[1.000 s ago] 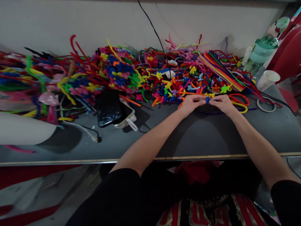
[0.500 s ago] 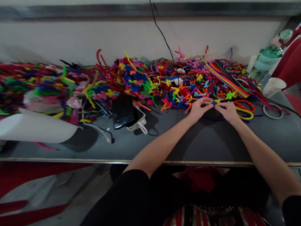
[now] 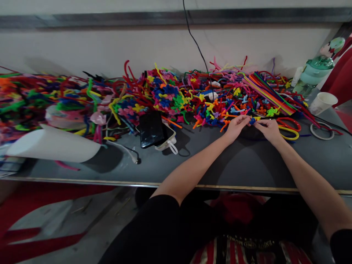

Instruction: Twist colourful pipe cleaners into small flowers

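Note:
Between my fingertips sits a small blue pipe-cleaner piece [image 3: 252,121], bent into a compact shape, perhaps a flower. My left hand [image 3: 237,127] pinches it from the left, and my right hand [image 3: 268,129] pinches it from the other side; both are closed, just above the grey table [image 3: 220,165]. Fingers partly hide the piece. Just beyond my hands lies a heap of colourful pipe-cleaner flowers and stems [image 3: 214,110]. To the right of my right hand rest scissors with red and yellow handles [image 3: 290,128], their blades partly hidden.
A bundle of straight pipe cleaners [image 3: 272,91] lies on the heap. At right stand a paper cup [image 3: 323,102] and a green bottle [image 3: 315,73], near a roll of tape [image 3: 321,131]. Leftward are a black phone [image 3: 151,130], a white cable [image 3: 123,150] and a curled white sheet [image 3: 60,145].
The camera view has turned slightly left, so everything appears shifted a little to the right. Both hands stay together on the blue piece, with only small finger movement.

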Tool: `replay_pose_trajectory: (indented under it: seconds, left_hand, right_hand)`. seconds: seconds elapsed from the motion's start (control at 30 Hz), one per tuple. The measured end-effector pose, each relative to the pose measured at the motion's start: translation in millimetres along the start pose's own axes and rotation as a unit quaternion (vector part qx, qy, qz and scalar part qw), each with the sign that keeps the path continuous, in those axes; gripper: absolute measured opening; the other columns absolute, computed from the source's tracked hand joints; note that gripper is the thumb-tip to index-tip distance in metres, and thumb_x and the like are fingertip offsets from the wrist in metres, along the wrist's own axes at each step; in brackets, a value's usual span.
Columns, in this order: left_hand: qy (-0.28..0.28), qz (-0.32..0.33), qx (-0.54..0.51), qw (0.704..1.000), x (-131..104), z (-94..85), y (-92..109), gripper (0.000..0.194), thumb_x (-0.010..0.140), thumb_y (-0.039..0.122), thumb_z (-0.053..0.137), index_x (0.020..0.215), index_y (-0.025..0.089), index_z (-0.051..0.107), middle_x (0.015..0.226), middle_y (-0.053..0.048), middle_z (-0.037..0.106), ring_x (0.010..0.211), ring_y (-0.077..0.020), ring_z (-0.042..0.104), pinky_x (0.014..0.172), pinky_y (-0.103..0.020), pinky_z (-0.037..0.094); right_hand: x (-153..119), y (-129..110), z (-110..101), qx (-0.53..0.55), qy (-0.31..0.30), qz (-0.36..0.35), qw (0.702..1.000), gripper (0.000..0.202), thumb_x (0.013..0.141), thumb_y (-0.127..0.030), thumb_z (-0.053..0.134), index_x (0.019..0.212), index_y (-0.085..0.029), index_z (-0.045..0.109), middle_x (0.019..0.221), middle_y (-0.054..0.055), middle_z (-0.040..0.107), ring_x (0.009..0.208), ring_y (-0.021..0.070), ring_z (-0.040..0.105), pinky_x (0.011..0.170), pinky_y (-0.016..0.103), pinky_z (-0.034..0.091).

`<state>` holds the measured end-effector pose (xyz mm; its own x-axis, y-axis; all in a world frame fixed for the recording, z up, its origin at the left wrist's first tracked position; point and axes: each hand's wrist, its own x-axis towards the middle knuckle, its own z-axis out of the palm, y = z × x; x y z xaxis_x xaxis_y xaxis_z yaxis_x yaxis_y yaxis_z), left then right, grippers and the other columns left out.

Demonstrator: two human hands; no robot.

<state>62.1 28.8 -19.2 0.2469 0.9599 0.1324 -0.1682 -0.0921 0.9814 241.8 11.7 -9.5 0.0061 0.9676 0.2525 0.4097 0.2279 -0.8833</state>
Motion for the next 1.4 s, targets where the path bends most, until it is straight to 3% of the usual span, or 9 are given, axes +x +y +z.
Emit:
replay_pose_trajectory:
  seconds: [0.17,0.33,0.5,0.6,0.8,0.93,1.13,1.27,1.4]
  left_hand:
    - [-0.023,0.035,0.046,0.998,-3,-0.8,-3,0.041,0.075,0.055,0.076,0.086,0.016,0.073,0.078,-0.002,0.071,0.074,-0.0131,0.063,0.073,-0.027,0.049]
    - [-0.029,0.061,0.082,0.994,-7,-2.8,0,0.037,0.079,0.055,0.073,0.089,0.019,0.079,0.095,-0.007,0.078,0.091,-0.0197,0.07,0.088,-0.034,0.053]
    - [-0.085,0.081,0.096,0.988,-7,-8.1,6,0.041,0.078,0.057,0.074,0.092,0.019,0.081,0.095,-0.007,0.079,0.088,-0.0182,0.071,0.083,-0.031,0.054]
    - [-0.08,0.064,0.1,0.99,-6,-9.8,5,0.04,0.075,0.056,0.078,0.089,0.018,0.081,0.087,-0.006,0.078,0.077,-0.016,0.068,0.073,-0.028,0.052]
    - [-0.089,0.05,0.082,0.991,-6,-9.0,3,0.029,0.074,0.045,0.08,0.087,0.019,0.081,0.084,-0.005,0.078,0.076,-0.0151,0.068,0.076,-0.029,0.053]
    - [-0.068,0.069,0.091,0.991,-8,-8.4,4,0.019,0.074,0.037,0.081,0.084,0.021,0.081,0.085,-0.004,0.079,0.081,-0.0176,0.071,0.082,-0.032,0.055]
    - [-0.045,0.099,0.133,0.985,-6,-7.1,5,0.01,0.076,0.03,0.081,0.083,0.022,0.082,0.085,-0.004,0.079,0.082,-0.0186,0.072,0.081,-0.032,0.056]
    - [-0.032,0.14,0.145,0.979,-9,-5.7,8,0.013,0.078,0.034,0.08,0.082,0.022,0.081,0.085,-0.004,0.079,0.081,-0.0188,0.073,0.078,-0.031,0.056]
    - [0.02,0.134,0.152,0.979,-13,-4.0,8,0.022,0.083,0.039,0.074,0.092,0.02,0.08,0.091,-0.006,0.079,0.084,-0.0189,0.072,0.079,-0.031,0.056]
  right_hand:
    - [-7,-7,0,-0.034,-0.006,-0.022,0.999,0.03,0.071,-0.043,0.07,0.079,-0.017,0.082,0.07,0.003,0.075,0.062,0.0168,0.064,0.058,0.027,0.045]
    - [-8,-7,-4,-0.02,-0.068,-0.008,0.997,0.036,0.072,-0.049,0.07,0.078,-0.016,0.081,0.052,-0.002,0.061,0.048,0.0095,0.047,0.051,0.024,0.036]
    - [-1,-1,-11,0.039,-0.134,0.002,0.99,0.036,0.066,-0.052,0.076,0.078,-0.018,0.082,0.064,0.001,0.069,0.058,0.0122,0.056,0.06,0.026,0.044]
    - [2,-4,-12,0.059,-0.156,0.031,0.985,0.038,0.063,-0.053,0.079,0.079,-0.019,0.082,0.067,0.001,0.071,0.059,0.0124,0.057,0.061,0.027,0.045]
    - [2,-17,-14,0.108,-0.187,0.078,0.973,0.033,0.057,-0.047,0.083,0.07,-0.017,0.079,0.061,0.0,0.067,0.054,0.0085,0.05,0.053,0.024,0.037]
    - [2,-20,-16,0.115,-0.183,0.092,0.972,0.03,0.056,-0.042,0.082,0.068,-0.015,0.078,0.052,-0.003,0.059,0.048,0.0052,0.039,0.048,0.024,0.027]
    - [6,-21,-18,0.095,-0.199,0.122,0.968,0.037,0.057,-0.046,0.08,0.072,-0.012,0.077,0.046,-0.005,0.051,0.043,0.0032,0.03,0.045,0.025,0.017]
    - [5,-21,-18,0.081,-0.198,0.124,0.969,0.04,0.056,-0.049,0.08,0.071,-0.012,0.075,0.044,-0.006,0.046,0.042,0.0033,0.029,0.045,0.025,0.015]
    - [3,-15,-14,0.094,-0.142,0.114,0.979,0.042,0.057,-0.052,0.076,0.07,-0.013,0.072,0.043,-0.007,0.042,0.042,0.0038,0.028,0.045,0.024,0.016]
